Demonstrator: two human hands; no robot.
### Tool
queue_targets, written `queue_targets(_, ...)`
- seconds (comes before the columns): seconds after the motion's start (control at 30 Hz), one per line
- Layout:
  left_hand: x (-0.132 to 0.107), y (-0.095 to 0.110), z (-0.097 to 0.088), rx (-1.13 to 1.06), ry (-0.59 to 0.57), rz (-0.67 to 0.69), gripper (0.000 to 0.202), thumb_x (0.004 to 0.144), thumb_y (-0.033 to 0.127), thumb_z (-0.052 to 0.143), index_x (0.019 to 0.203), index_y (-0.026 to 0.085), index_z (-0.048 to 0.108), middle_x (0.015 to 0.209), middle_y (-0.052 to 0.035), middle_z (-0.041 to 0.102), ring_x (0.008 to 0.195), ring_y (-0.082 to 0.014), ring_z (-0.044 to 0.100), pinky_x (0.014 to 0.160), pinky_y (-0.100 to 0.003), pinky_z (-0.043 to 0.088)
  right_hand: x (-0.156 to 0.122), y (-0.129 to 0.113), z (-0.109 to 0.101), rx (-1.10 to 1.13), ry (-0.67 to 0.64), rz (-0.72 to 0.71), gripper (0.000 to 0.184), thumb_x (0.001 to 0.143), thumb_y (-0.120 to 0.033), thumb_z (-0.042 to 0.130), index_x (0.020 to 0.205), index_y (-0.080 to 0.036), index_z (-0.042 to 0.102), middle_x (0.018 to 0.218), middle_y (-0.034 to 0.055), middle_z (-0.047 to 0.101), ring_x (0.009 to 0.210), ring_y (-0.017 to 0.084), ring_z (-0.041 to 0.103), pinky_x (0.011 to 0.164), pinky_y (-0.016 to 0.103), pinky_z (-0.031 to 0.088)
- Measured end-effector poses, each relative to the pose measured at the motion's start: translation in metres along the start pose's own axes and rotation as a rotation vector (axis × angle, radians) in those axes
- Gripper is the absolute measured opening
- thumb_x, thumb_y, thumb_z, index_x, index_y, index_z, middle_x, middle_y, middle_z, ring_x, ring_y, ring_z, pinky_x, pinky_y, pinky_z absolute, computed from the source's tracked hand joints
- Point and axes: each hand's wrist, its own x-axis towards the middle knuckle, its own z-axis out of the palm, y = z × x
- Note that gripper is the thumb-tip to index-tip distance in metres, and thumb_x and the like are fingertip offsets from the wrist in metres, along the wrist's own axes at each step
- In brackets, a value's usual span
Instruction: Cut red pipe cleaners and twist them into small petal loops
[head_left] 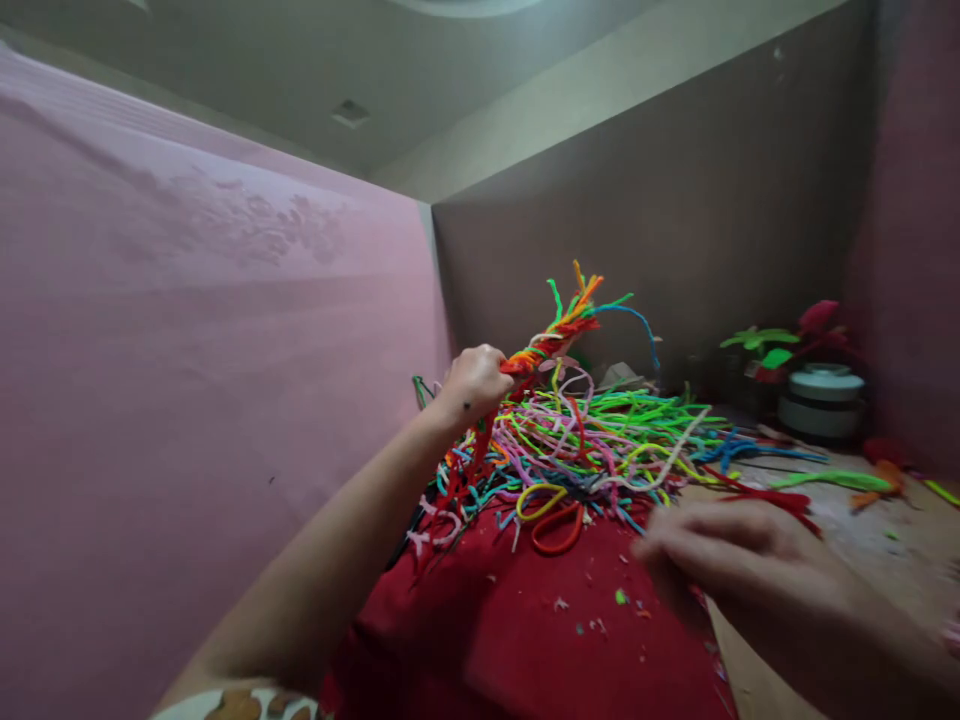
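My left hand (pixel 480 378) is closed around a twisted bundle of pipe cleaners (pixel 551 345), mostly orange and red with some green, its loose ends fanning up and to the right. One blue strand arches out of the bundle's top. Below and behind it spreads a large tangled pile of pipe cleaners (pixel 622 425) in green, pink, yellow, blue and white. Lower right, my right hand (pixel 742 560) hovers above the edge of the red cloth (pixel 570 630), slightly blurred. Its fingers are curled and pressed together; whatever lies between the fingertips is hidden.
Small coloured scraps (pixel 621 597) dot the red cloth. On the tabletop (pixel 915 535) at right lie red, green and orange pieces. A round pale container (pixel 821 395) stands behind them, near flower-like shapes (pixel 761 345). A pink wall (pixel 225 400) rises close on the left.
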Motion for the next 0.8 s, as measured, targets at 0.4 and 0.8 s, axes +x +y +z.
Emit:
queue_targets(0.4, -0.065, 0.016, 0.099, -1.139, -0.820, -0.172, 0.034, 0.057, 0.032, 0.073, 0.082, 0.009, 0.068, 0.061, -0.0004, 0.059, 0.049, -0.0075, 0.047, 0.055, -0.022, 0.034, 0.084, 0.006, -0.030, 0.802, 0.266, 0.030, 0.013, 0.069, -0.022, 0.068, 0.081, -0.019, 0.066, 0.083, 0.0026, 0.070, 0.075, 0.016, 0.063, 0.066, 0.027, 0.050)
queue_targets(0.8, -0.089, 0.024, 0.126, -0.250, -0.405, 0.419, 0.022, 0.084, 0.020, 0.043, 0.097, 0.012, 0.059, 0.079, -0.0056, 0.060, 0.069, -0.0154, 0.054, 0.065, -0.027, 0.040, 0.099, 0.004, -0.033, 0.708, 0.582, -0.013, 0.015, 0.059, -0.016, 0.076, 0.060, -0.013, 0.061, 0.055, 0.0034, 0.065, 0.054, 0.018, 0.063, 0.055, 0.030, 0.052)
